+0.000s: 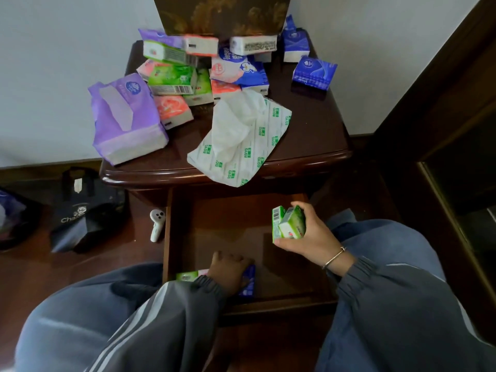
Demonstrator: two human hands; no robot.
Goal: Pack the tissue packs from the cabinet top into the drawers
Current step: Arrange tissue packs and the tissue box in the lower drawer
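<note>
At centre right of the frame the right hand holds two small green tissue packs above the open dark wooden drawer. The thumb lies under their lower edge and the fingers curl over their top, so the packs sit upright between them, clear of the drawer floor. A thin metal bracelet circles that wrist. At lower centre the left hand lies palm down at the drawer's near edge, knuckles bent over a row of packs. A green plastic pack shows to its left and a blue plastic pack to its right. Whether these fingers grip anything cannot be told. In the upper half, the glossy dark brown cabinet top carries the rest: a large purple soft pack at its left edge, a white pack with green lettering overhanging the front edge, a heap of small green, pink and blue packs behind, and a lone dark blue pack at the right. On the floor at left stand a black bag and a small white device.
</note>
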